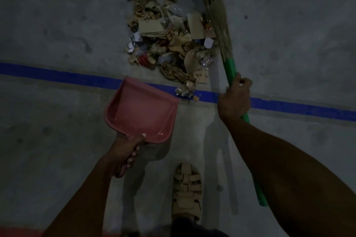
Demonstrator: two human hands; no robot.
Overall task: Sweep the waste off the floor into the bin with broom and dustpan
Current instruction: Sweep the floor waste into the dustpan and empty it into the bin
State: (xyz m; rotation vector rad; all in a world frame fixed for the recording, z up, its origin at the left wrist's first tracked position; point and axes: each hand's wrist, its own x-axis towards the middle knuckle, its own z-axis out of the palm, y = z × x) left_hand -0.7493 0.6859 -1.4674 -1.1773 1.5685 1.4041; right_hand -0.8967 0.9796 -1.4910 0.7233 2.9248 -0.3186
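The waste pile (pixel 169 44) lay on the floor (pixel 57 25), far of the pink dustpan (pixel 141 110), whose open mouth faced it. Left hand (pixel 125 155) gripped the dustpan's handle. Right hand (pixel 234 98) clasped the broom (pixel 230 67), bristles touching the pile's right edge.

- single head view, worn on the person, looks steeply down at floor (pixel 57 25)
- near: both forearms, one sandal (pixel 186 188)
- far: waste pile (pixel 169 44)
- wide-angle, blue line (pixel 57 74) bows
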